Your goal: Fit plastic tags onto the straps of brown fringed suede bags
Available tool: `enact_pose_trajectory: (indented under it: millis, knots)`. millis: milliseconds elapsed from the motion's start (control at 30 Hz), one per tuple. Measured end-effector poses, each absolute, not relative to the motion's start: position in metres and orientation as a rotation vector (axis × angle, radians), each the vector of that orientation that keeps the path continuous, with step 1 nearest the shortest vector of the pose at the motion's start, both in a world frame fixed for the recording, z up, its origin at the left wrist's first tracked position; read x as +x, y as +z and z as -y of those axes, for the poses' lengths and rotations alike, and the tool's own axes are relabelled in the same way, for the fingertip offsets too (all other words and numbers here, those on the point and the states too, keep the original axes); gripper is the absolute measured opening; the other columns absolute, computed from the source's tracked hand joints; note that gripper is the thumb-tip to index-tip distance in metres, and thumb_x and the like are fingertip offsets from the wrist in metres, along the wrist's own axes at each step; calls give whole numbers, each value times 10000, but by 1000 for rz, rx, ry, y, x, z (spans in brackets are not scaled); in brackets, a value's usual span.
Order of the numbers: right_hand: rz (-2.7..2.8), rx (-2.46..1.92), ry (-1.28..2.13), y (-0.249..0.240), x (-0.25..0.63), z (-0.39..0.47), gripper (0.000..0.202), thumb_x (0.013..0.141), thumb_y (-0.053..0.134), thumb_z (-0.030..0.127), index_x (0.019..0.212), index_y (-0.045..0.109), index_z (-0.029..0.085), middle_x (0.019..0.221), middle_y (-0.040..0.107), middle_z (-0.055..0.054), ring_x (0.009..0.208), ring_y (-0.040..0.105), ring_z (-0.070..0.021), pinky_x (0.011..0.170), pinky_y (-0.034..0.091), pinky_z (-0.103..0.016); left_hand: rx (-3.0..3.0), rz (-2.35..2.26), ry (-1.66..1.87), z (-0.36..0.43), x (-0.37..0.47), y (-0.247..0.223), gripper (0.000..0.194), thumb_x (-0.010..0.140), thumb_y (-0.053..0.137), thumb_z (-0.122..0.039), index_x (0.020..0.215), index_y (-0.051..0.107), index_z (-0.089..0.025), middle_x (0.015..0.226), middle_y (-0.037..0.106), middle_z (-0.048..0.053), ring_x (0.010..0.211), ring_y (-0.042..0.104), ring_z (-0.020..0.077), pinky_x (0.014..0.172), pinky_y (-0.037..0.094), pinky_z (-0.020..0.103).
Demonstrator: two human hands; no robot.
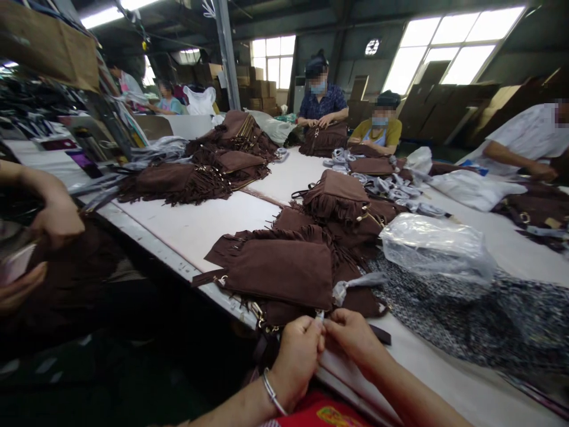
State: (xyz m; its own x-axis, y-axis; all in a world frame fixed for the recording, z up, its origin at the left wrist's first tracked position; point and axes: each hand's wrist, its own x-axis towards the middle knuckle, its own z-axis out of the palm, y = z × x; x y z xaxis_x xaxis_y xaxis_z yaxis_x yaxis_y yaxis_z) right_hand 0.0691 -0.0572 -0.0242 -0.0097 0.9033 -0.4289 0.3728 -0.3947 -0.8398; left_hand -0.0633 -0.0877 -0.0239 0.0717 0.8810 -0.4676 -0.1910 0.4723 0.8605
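A flat brown fringed bag (284,268) lies on other brown bags at the table's front edge, with gold rings at its left corner. At its near right corner is a small pale piece (319,316), perhaps a wrapped zip pull; its kind is hard to make out. My left hand (297,354), a silver bangle on its wrist, pinches this piece between thumb and fingers. From the other side my right hand (354,339) is closed on it too, fingertips almost meeting the left ones. A plastic-wrapped grey strap end (359,286) rests just beyond the bag's right side.
More brown bags (338,193) are piled ahead, and another heap (178,181) sits at the left. A clear plastic bag (438,246) lies on speckled cloth (480,320) at right. A person's hand (57,222) is at far left; co-workers (323,107) sit across the table.
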Motion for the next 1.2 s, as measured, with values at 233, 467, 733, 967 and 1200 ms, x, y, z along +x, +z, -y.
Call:
enact_pose_trajectory:
  millis: [233,467,733,967,1200]
  knots:
    - [1137,-1364,1704,-19,71,73,367,800,622,477,668,651,135,585,581,0,552,449,-113,515,325,-235,1241,-1380,997,93,-69,-17,347,911,430,-335,606,510,-187,566,518,-14,543,463,111,549,329,245]
    - [422,-928,2009,-18,49,80,177,739,744,301,785,716,133,651,660,-19,609,569,-125,630,466,-239,662,-1018,988,95,-60,-17,326,866,501,-450,661,445,-203,491,389,-67,407,259,70,401,186,217]
    - [303,-871,1978,-13,43,73,144,710,761,198,816,730,105,857,739,-83,830,663,-162,809,510,-262,90,-552,813,90,-65,-20,371,700,755,-408,770,474,-177,521,341,-111,392,140,4,375,83,127]
    - [480,-702,1929,-2,54,60,210,708,781,310,795,708,133,803,720,-60,663,641,-136,627,492,-238,452,-781,788,76,-100,-4,363,799,667,-447,865,635,-91,768,678,113,633,651,164,574,494,240]
    - [778,-789,1958,-29,84,39,418,635,777,533,858,728,183,832,736,-65,847,670,-239,815,494,-374,19,-922,1105,31,-108,7,242,790,675,-247,1003,574,-193,814,724,58,784,712,225,656,558,290]
